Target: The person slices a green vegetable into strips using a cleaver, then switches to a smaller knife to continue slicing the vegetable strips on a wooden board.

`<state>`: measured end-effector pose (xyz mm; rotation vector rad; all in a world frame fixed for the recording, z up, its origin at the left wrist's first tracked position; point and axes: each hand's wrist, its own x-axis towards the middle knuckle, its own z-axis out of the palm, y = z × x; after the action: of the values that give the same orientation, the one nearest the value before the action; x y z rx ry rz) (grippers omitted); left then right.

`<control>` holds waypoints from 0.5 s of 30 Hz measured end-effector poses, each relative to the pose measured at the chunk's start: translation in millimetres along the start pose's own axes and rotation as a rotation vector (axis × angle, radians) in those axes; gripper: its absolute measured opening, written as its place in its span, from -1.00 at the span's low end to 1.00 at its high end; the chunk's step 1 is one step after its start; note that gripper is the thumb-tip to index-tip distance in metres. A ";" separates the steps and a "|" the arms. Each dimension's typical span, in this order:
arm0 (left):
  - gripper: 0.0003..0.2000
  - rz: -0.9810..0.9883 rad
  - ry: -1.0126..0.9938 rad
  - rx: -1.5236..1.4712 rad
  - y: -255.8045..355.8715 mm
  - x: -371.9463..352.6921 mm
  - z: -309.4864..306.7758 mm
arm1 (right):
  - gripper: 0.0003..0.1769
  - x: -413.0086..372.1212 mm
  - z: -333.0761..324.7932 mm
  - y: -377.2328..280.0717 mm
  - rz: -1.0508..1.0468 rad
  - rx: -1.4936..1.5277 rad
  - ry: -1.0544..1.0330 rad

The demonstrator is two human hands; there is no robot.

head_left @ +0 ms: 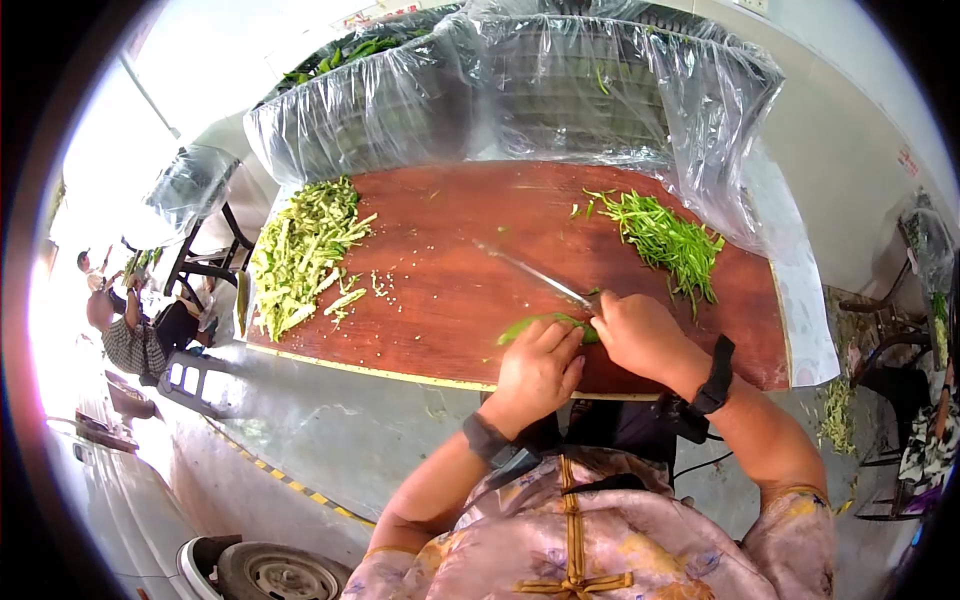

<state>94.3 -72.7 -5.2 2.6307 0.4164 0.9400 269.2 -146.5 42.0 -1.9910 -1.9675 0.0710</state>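
My right hand [637,338] is closed around the handle of a knife [540,276]; its thin blade points away to the upper left over the brown board [440,270]. My left hand [540,368] presses its bent fingers on a long green pepper [520,328] near the board's front edge. Part of the pepper is hidden under the fingers. Both hands are close together, almost touching. Beyond my right hand lies a pile of thin green shreds [665,243]. At the board's left end is a heap of paler, yellowish-green pieces [305,250], with small white seeds [383,285] scattered beside it.
Clear plastic sheeting [400,105] covers stacked goods along the board's far side, with green peppers [345,58] showing at the upper left. Two people [130,335] are at the far left. A vehicle wheel [280,572] stands at the lower left, and chairs [890,320] at the right.
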 end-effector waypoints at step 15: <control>-0.77 0.032 0.044 0.077 -0.3 1.0 0.3 | -0.73 -62.9 -36.4 -12.9 0.086 -0.069 -0.157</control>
<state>95.2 -72.1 -5.0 2.6978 0.4304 1.0128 264.2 -215.6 67.2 -2.1741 -2.0032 0.1885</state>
